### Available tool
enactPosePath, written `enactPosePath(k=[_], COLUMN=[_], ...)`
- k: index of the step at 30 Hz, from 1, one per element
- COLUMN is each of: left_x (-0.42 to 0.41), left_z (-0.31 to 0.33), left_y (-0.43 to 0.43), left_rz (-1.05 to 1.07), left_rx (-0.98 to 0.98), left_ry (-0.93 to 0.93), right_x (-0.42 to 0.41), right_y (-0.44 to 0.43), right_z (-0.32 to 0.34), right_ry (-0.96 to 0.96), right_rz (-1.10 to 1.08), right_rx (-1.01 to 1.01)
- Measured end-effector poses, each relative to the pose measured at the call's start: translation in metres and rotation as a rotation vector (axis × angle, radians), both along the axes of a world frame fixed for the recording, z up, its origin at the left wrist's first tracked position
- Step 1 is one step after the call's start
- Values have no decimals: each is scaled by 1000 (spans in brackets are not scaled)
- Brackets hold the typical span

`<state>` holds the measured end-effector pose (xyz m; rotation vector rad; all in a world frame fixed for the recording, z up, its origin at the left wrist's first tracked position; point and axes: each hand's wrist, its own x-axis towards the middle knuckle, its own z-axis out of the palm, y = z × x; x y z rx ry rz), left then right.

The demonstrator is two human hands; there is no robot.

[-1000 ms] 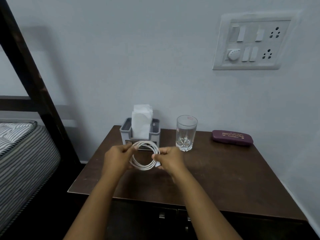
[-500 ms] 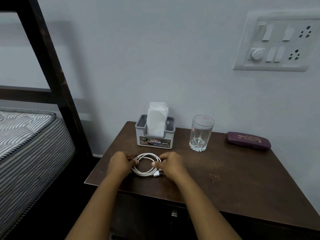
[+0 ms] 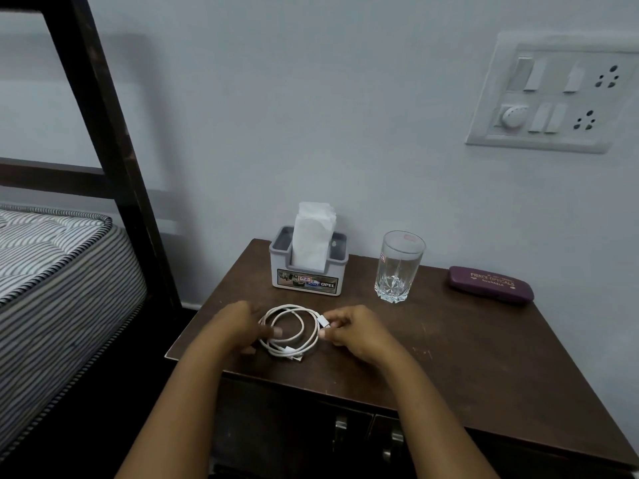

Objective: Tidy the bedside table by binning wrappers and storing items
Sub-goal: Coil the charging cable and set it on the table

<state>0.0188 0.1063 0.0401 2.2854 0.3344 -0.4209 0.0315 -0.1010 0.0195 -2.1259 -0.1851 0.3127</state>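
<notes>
Low in the frame's centre, near the table's (image 3: pixel 484 357) front edge, the left hand (image 3: pixel 238 326) pinches the left side of a white cable (image 3: pixel 313 340) wound into a loose ring. The right hand (image 3: pixel 356 331) nips what seems to be its plug. Light, limp and springy, the cable would probably uncoil, so grip across all loops. Farther up stand a tissue box (image 3: pixel 307 281), glass (image 3: pixel 397 271) and case (image 3: pixel 491 284).

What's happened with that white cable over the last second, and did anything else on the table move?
Both hands brought the coiled cable down from in front of the tissue holder onto the table, near its front edge. The left hand and right hand still hold it on either side. The tissue holder, glass and glasses case stayed put.
</notes>
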Motion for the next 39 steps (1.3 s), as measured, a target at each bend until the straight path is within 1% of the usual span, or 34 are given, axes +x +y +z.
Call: enactPosePath(k=[1,4,8,14,17,20,21,23,24,25,27,28,30,32,34,36,39], left_x=[0,2,2,6,5,-1,-5,-6,-2,3,17,24,36,47,54,56,62], left_z=[0,-1,-4,-14,-11,-5,0,5,5,4,1,-1,-3,-12,-20,-20,-17], left_y=[0,1,-7,-5,-1,-2,-4,-5,-6,-6,-10,-13,-17,-15,-12,-15,-21], left_rz=[-54,-200,-193,-162,-160,-138,-118,-56,-4,59,202,273,383,450,457,405,322], left_rx=[35,249,338,372,386,337,326,309,280,208,-31,-156,-313,-400,-449,-507,-524], left_ry=[16,9,0,-36,6,41,32,-49,-116,-193,-355,-411,-429,-392,-386,-402,-392], right_x=[0,1,2,-1,-2,-2,-1,1,3,5,9,11,16,24,32,40,49], right_y=[0,0,6,15,14,12,9,-1,-8,-13,-19,-19,-12,-3,7,15,19], right_z=[0,-2,-2,-4,-4,-2,-2,-2,-3,-3,-5,-6,-8,-12,-16,-19,-22], right_ry=[-9,-24,-89,-81,-88,-68,-39,24,27,11,-21,-26,-35,-75,-153,-236,-286], right_rz=[15,47,-24,-80,-68,-40,-52,-112,-170,-244,-377,-410,-412,-380,-353,-334,-348], right_rx=[-19,-69,-116,-73,-82,-107,-90,7,66,125,253,299,334,280,165,95,89])
